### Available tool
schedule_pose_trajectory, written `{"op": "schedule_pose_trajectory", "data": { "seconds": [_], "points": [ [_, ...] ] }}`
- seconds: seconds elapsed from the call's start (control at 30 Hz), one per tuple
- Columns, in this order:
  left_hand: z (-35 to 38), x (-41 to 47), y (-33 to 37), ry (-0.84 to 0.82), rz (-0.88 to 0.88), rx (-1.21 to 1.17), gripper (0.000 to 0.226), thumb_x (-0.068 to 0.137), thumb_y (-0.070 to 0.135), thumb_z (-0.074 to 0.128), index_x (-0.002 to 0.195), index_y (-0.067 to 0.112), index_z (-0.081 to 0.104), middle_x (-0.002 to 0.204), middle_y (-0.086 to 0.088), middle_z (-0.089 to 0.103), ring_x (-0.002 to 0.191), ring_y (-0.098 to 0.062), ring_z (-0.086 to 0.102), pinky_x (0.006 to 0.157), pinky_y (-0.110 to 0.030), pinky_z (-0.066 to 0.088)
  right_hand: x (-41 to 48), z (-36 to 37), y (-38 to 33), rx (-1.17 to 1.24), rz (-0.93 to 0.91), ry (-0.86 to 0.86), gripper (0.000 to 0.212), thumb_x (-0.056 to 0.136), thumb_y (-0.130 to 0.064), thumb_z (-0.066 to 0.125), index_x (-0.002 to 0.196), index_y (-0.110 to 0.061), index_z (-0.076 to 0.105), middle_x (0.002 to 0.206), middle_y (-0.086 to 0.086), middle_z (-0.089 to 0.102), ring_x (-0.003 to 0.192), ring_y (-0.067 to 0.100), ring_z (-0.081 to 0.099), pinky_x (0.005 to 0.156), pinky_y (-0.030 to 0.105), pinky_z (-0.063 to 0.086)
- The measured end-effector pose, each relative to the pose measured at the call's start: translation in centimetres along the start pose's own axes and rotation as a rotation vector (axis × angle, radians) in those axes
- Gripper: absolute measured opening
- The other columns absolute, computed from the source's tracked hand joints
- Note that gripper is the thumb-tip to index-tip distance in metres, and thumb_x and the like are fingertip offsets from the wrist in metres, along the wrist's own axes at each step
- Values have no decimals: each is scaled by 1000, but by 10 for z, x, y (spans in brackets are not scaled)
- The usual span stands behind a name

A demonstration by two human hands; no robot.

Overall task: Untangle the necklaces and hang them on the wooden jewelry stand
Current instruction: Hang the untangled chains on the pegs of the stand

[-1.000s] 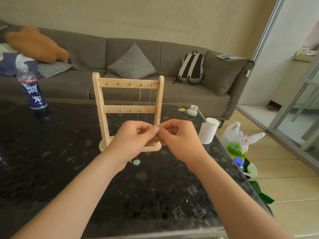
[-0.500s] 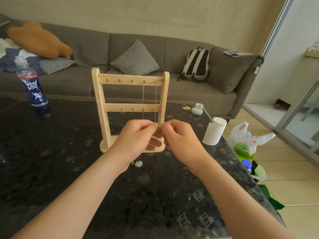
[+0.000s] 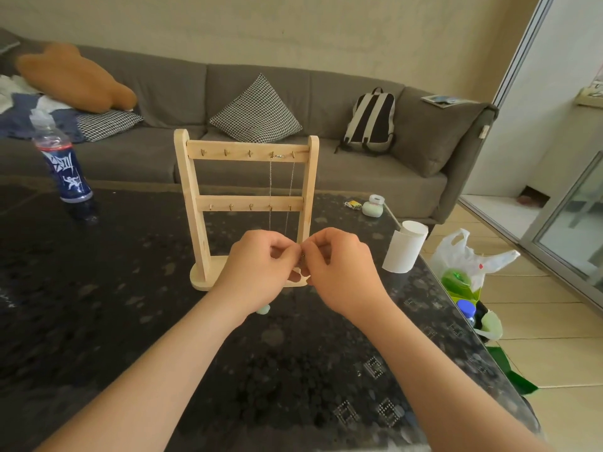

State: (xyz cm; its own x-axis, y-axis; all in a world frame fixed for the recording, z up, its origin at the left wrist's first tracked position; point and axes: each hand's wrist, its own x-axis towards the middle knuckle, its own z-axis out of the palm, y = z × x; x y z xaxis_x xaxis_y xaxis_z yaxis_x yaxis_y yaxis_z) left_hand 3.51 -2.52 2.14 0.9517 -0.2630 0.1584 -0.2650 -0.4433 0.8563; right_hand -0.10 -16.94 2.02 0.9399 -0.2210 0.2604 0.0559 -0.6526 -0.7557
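Necklace (image 3: 302,255) pinched between left hand (image 3: 257,267) and right hand (image 3: 341,270) before wooden stand (image 3: 193,197).

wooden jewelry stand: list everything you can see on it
The wooden jewelry stand is pale, unfinished-looking wood: two round-topped uprights, two crossbars with five small metal hooks each, a flat rounded base. It stands upright on the dark table. A thin chain hangs from the top bar's right-hand hooks, both strands running down past the lower bar. The left hand and right hand, pinching a necklace, hide the base's right side; contact with the stand cannot be told.
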Motion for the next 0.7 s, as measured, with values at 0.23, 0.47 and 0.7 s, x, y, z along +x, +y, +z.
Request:
{"op": "schedule_pose_trajectory", "data": {
  "seconds": [0.23,0.47,0.7],
  "points": [
    [0,1,2,12,2,23,14,108,30,58,111,26,71,101,10,73,89,-9,75,90,-34,63,1,-3,-2,54,92,-84,20,112,-27,50,109,-18,67,101,0,71,74,6,62,64,20,48],
    [0,4,1,-14,-89,11,25,113,37,43,120,24,64,108,7,66,102,-14,67,100,-40,61,-1,-7,-5,312,167,-255,33,114,-29,41,99,-14,67,84,2,66,78,15,58,75,31,52],
    [-3,-1,7,-204,-75,-30,31,114,39,39,116,25,67,108,2,70,106,-14,67,102,-38,57,6,-4,2,657,321,-244,31,106,-21,37,87,-7,58,82,13,52,83,28,44,74,43,38]
  ]
}}
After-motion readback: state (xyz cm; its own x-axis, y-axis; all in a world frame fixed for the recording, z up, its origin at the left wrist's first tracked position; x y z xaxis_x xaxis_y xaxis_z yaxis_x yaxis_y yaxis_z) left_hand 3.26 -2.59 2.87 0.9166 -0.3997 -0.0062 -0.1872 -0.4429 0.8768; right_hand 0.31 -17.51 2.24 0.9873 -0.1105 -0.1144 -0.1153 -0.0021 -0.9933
